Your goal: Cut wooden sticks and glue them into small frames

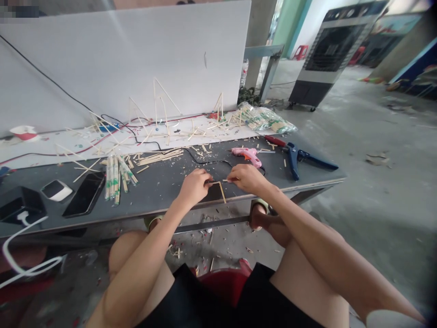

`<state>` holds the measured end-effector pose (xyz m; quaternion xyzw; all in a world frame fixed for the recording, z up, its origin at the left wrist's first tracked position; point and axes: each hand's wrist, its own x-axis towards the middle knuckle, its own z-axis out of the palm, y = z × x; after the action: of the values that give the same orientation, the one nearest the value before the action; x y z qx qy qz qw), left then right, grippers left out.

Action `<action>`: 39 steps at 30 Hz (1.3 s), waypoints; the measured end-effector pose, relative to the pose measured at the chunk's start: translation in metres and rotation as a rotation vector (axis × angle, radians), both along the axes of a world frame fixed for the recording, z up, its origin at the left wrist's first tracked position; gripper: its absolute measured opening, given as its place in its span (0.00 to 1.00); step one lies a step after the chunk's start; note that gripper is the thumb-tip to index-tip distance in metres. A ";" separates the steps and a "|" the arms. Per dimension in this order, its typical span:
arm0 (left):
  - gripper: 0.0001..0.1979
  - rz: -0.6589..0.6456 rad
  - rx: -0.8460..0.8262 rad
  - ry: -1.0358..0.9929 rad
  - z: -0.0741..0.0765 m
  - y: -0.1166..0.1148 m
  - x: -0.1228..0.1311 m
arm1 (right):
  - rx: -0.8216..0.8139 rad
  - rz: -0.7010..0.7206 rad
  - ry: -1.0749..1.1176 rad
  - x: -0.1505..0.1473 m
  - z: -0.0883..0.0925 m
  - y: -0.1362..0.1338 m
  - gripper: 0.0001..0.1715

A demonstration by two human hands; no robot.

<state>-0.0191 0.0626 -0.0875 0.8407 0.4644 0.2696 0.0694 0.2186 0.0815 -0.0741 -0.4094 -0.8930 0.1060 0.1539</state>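
Pale wooden sticks (221, 192) joined in an angled frame sit over the front part of the grey bench (102, 218), held between the person's 2 hands. The left hand (194, 187) has its fingers pressed together on the frame's top corner, and the right hand (247, 178) has its fingers clamped on a thin stick (227, 180) reaching toward that same corner. Just behind them lie a black cord (208, 160) and a pink glue gun (246, 156), with a blue-handled tool (293, 157) further right. Toward the left, bundled chopsticks (114, 177) lie near a black phone (84, 193).
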 end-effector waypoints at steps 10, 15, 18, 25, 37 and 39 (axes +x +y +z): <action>0.10 -0.005 -0.188 0.043 0.010 -0.002 0.005 | 0.015 -0.001 -0.065 -0.007 0.000 0.001 0.14; 0.11 -0.021 -0.207 0.013 0.008 -0.001 0.005 | -0.002 -0.016 -0.086 -0.009 0.002 0.001 0.15; 0.11 -0.020 -0.210 0.002 0.007 -0.001 0.005 | -0.015 -0.012 -0.092 -0.010 0.004 0.001 0.16; 0.11 -0.025 -0.208 -0.010 0.007 -0.001 0.005 | -0.022 -0.001 -0.108 -0.013 0.006 0.003 0.16; 0.12 -0.049 -0.207 0.000 0.006 0.000 0.005 | -0.019 -0.036 -0.207 -0.020 0.015 0.000 0.17; 0.12 -0.051 -0.205 -0.001 0.006 0.000 0.005 | -0.028 -0.043 -0.210 -0.020 0.016 -0.002 0.18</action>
<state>-0.0144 0.0624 -0.0817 0.8405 0.4681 0.2192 0.1622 0.1988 0.0798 -0.0583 -0.4395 -0.8937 0.0715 0.0561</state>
